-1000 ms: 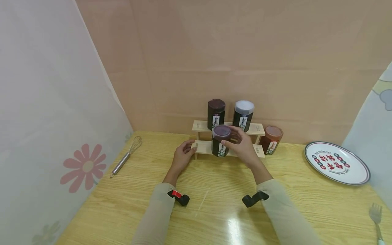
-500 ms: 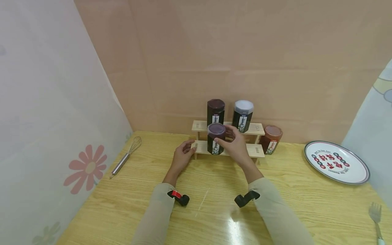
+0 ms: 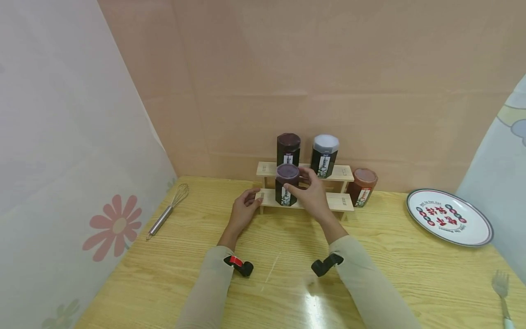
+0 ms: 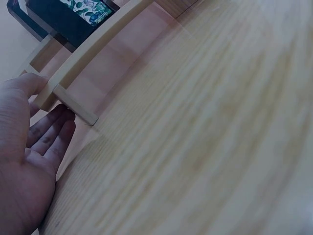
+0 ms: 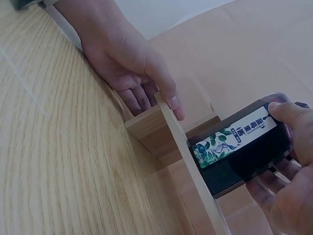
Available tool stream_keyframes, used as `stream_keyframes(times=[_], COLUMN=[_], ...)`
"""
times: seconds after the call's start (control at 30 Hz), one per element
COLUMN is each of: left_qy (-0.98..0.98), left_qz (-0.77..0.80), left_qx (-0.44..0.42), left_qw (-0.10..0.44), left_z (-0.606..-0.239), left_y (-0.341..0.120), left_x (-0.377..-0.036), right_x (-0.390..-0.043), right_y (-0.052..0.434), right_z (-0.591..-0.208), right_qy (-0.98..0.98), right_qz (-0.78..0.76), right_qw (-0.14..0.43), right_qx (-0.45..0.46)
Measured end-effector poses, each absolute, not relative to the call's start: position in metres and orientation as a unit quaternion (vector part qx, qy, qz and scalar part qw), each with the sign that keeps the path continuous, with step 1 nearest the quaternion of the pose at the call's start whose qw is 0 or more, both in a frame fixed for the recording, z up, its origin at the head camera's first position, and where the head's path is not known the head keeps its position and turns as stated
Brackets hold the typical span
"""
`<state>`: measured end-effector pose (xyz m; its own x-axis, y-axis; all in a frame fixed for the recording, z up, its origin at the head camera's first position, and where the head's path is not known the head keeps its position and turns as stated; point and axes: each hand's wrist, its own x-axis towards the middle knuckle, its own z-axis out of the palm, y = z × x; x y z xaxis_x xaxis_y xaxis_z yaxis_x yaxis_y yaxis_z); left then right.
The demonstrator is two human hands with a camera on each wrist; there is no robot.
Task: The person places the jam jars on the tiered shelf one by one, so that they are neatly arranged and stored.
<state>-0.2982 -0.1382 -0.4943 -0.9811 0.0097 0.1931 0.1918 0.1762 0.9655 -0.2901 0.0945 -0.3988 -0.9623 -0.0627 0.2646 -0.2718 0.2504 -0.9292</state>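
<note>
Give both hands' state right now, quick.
Left hand: closed, holding the lower shelf by its left end.
Right hand: closed, holding the purple-lidded jar.

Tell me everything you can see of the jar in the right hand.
The jar is dark, glossy and flat-sided, with a purple lid on top. A white label down one side carries dark characters and leafy artwork. It stands upright, apparently resting on the lower shelf left of its middle, gripped by the right hand. Its material is unclear.
</note>
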Motion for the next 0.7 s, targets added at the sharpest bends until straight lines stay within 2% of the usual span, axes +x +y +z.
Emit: stream_keyframes(times=[0.17,0.43,0.7], left_qy=[-0.766,-0.763,-0.76], left_qz=[-0.635,-0.638,-0.642], left_qx=[-0.07,-0.07,-0.071], left_qw=[0.071,0.072,0.07], left_z=[-0.493,-0.496,-0.496], left_y=[-0.138,-0.139,-0.14], left_x=[-0.298,-0.3,-0.299], right_x=[-0.289,-0.283,-0.282], right_y=[0.095,0.118,0.176], right_z=[-0.398,-0.391,-0.379], right_qy=[-0.796,-0.816,-0.834], right_qz=[0.589,0.56,0.524], right_qw=[0.083,0.043,0.072], right_qx=[0.109,0.139,0.158])
